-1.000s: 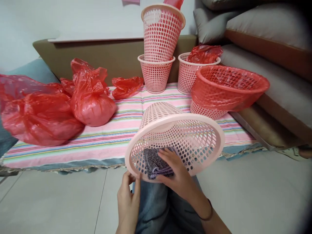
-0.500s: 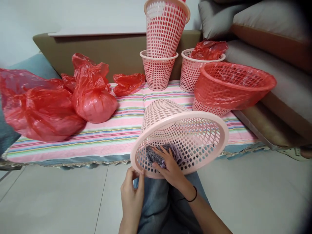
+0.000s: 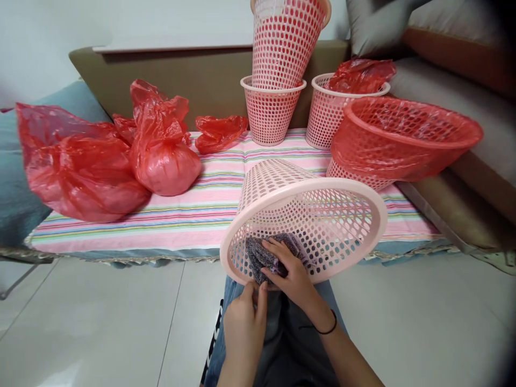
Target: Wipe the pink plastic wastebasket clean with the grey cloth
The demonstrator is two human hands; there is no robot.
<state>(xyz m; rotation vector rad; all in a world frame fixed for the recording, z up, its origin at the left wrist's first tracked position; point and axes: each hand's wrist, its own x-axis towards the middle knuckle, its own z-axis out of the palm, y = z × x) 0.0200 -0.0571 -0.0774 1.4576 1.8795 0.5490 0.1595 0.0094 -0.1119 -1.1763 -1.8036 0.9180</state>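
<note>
A pale pink perforated basket (image 3: 314,209) lies tipped on my lap, its mouth facing me. My right hand (image 3: 292,271) reaches inside it, fingers closed on a folded grey-purple cloth (image 3: 260,255) pressed against the basket's lower wall. My left hand (image 3: 242,322) pinches the near rim of the basket from below, thumb and fingers together.
A striped pink mat (image 3: 193,215) covers a low platform ahead. On it sit tied red plastic bags (image 3: 161,150), stacked pink baskets (image 3: 278,64), another basket holding a red bag (image 3: 355,80), and a basket lined with red plastic (image 3: 403,140). Grey cushions (image 3: 443,86) lie at the right. Tiled floor (image 3: 100,322) is below.
My right hand has pushed the cloth deeper and rubbed it along the basket's inner wall. My left hand shifted right along the rim. The view has moved slightly left.
</note>
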